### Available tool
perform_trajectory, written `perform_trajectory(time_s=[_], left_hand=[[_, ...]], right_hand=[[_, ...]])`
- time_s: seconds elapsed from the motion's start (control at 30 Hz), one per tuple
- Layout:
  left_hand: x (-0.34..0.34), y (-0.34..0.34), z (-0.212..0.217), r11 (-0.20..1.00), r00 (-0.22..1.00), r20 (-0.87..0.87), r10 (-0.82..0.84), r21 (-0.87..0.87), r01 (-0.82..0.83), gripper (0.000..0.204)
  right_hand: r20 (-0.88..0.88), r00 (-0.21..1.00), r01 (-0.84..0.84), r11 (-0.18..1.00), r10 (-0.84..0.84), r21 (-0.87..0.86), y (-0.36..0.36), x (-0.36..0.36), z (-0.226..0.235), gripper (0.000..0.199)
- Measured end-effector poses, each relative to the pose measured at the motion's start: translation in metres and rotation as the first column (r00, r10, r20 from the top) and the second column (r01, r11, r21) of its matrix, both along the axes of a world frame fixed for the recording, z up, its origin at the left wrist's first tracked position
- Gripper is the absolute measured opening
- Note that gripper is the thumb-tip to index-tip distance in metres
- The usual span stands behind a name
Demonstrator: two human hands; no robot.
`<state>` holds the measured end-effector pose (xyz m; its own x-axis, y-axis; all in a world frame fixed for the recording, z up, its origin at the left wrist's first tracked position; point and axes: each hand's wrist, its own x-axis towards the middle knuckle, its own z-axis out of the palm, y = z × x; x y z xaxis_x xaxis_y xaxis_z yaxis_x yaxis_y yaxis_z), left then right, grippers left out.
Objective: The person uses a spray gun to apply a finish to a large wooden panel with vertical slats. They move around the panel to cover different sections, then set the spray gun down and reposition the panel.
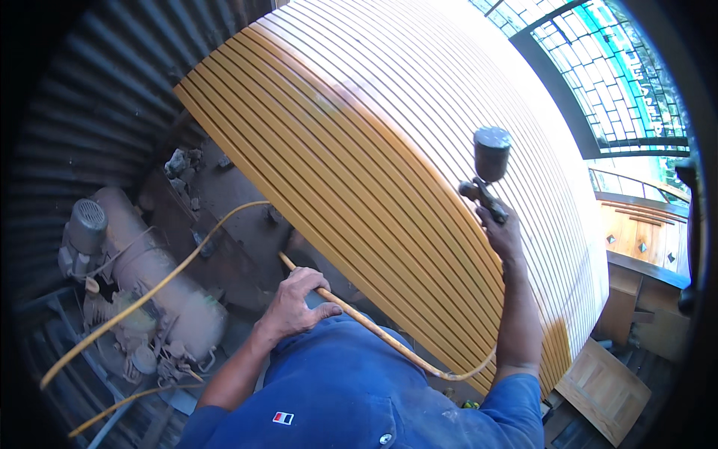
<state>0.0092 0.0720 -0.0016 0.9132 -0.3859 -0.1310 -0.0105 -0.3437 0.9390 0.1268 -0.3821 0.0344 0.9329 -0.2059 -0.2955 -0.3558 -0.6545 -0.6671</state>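
"Yellow-brown, long grooved panel (336, 194) filling most of the view, right? What's in front of it?"

"Yep, slanting across the middle, upper part washed out bright white. Over its right side there's a dark spray gun (492, 156) with a round cup on top, and the right hand (502, 230) is wrapped round its handle. Can't tell how far off the surface it is tho."

"And the left hand (293, 305)?"

"Lower down, near the front of the blue shirt (321, 382). Fingers curled over a thin yellow hose (359, 319), thumb sticking out. The hose runs across the shirt and bends up by the right forearm."

"What's that stuff on the left?"

"Dusty pinkish-grey cylindrical tank (196, 307), grey ribbed motor (88, 217) beside its upper end. Oh, and a light-brown wooden board (604, 389) leans or lies low on the right, can't tell which."
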Motion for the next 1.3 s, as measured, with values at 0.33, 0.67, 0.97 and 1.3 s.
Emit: perform_trajectory(time_s=[0.33, 0.67, 0.97, 1.3], left_hand=[[0.096, 0.128, -0.029, 0.986, 0.986, -0.033, 0.161, -0.039, -0.162, 0.056], [0.11, 0.175, -0.041, 0.925, 0.924, -0.101, 0.369, -0.061, -0.376, 0.069], [0.103, 0.187, -0.041, 0.878, 0.876, -0.112, 0.47, -0.047, -0.477, 0.066], [0.101, 0.198, -0.046, 0.816, 0.817, -0.097, 0.568, -0.064, -0.575, 0.061]], right_hand=[[0.094, 0.958, -0.267, 0.962, 0.271, -0.055, 0.181, 0.228, -0.06, 0.03], [0.109, 0.923, -0.365, 0.929, 0.369, -0.057, 0.288, 0.373, -0.08, 0.037], [0.177, 0.849, -0.49, 0.867, 0.498, -0.094, 0.383, 0.456, -0.07, 0.037], [0.381, 0.753, -0.536, 0.836, 0.536, -0.116, 0.45, 0.53, -0.091, 0.04]])
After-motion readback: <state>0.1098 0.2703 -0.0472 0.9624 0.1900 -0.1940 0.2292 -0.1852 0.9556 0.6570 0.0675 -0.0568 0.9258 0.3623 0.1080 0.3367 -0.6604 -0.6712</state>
